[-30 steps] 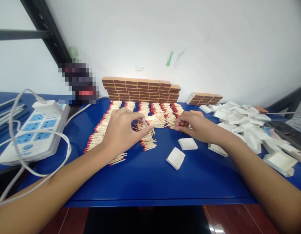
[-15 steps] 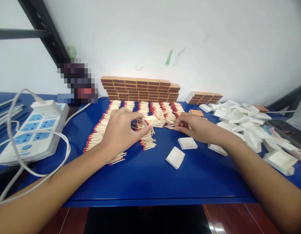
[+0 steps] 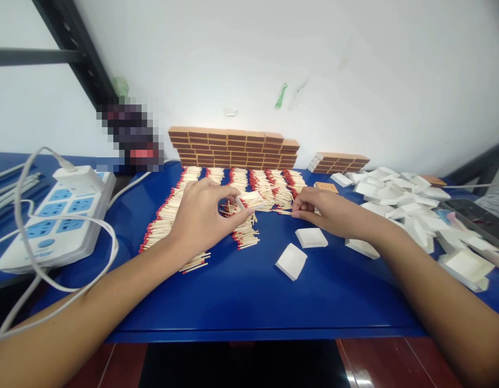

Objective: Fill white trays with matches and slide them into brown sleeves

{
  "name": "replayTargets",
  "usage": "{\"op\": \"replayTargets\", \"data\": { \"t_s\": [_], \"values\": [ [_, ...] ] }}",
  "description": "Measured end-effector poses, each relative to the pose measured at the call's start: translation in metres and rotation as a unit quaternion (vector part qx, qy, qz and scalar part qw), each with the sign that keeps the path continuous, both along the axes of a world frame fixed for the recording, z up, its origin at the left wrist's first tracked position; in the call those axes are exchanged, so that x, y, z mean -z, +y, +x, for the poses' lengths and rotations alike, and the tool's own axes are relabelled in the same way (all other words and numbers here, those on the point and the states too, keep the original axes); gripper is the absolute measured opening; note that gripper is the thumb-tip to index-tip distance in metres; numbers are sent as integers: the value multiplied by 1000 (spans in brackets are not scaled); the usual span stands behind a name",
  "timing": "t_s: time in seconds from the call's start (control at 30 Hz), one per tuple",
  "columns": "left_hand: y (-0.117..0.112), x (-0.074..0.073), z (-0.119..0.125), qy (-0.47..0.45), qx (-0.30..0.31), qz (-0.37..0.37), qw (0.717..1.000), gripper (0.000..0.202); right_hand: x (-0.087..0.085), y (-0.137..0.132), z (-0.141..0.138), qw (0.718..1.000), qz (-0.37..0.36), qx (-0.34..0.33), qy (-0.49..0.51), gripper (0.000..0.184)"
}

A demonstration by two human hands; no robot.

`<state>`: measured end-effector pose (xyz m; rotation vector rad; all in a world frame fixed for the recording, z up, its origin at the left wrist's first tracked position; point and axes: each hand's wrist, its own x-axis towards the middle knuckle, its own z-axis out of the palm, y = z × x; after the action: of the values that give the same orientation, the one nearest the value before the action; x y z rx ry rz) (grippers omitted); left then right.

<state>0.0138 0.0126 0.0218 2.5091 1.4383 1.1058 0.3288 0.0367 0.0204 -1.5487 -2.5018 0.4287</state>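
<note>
My left hand pinches a white matchbox tray between thumb and fingers, tilted toward me. Red-headed matches lie inside it. Below and around that hand, rows of matches cover the table. My right hand is closed, its thumb and fingertips pinched at the end of a match beside the rightmost row; the fingers hide how many are in the pinch. Two loose white trays, one nearer and one farther, lie on the blue table below my right hand.
Stacked brown matchboxes stand along the wall, with a smaller stack to the right. A heap of white trays fills the right side beside a dark phone. A power strip and looping white cable lie left.
Almost nothing differs. The view shifts very slightly; my right hand stays at the matches, and my left hand holds the tray in the same place.
</note>
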Motion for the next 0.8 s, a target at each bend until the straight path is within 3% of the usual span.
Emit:
{"op": "replayTargets", "data": {
  "t_s": [0.47,0.7,0.8],
  "values": [
    [1,2,-1,3,4,1,1000,29,-2,-3,-6,1000,11,-6,8,22],
    [1,2,0,2,7,-2,1000,25,-8,-5,-2,995,86,-11,42,31],
    [1,4,0,13,11,-2,1000,26,-9,-6,-3,995,87,-12,46,32]
  ]
}}
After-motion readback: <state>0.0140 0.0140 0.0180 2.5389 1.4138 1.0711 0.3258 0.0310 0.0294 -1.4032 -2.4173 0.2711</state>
